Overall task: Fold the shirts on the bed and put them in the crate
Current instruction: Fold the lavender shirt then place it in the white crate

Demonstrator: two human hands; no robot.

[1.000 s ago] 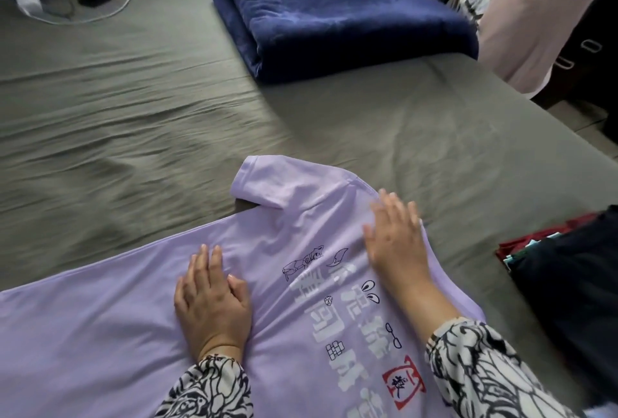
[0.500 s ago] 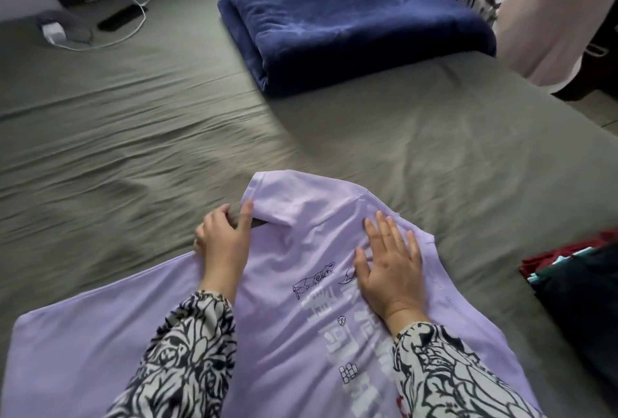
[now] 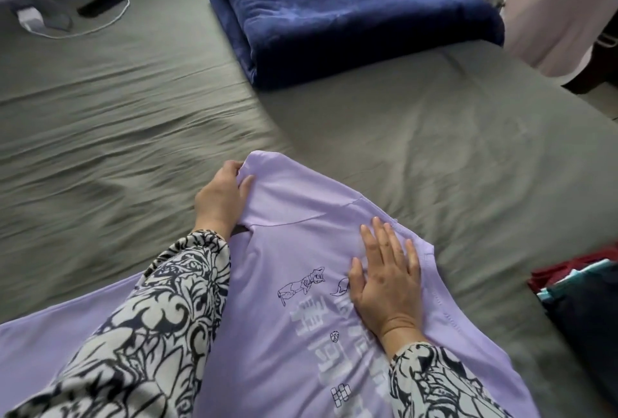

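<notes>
A lilac shirt (image 3: 301, 334) with printed characters and small drawings lies spread on the grey-green bed (image 3: 451, 150). My left hand (image 3: 222, 198) pinches the edge of its sleeve (image 3: 287, 190) at the far left, thumb on top of the cloth. My right hand (image 3: 388, 277) lies flat on the shirt near the shoulder, fingers straight and spread, pressing it down. No crate is in view.
A folded navy blanket (image 3: 351, 13) sits at the back of the bed. A stack of folded dark and red clothes (image 3: 585, 290) lies at the right edge. A charger with white cable (image 3: 100, 6) is at the back left. Pale hanging cloth (image 3: 561, 6) is at the top right.
My left hand left the shirt's body, moved up to the sleeve and took hold of its edge. My right hand slid slightly and stays flat on the shirt.
</notes>
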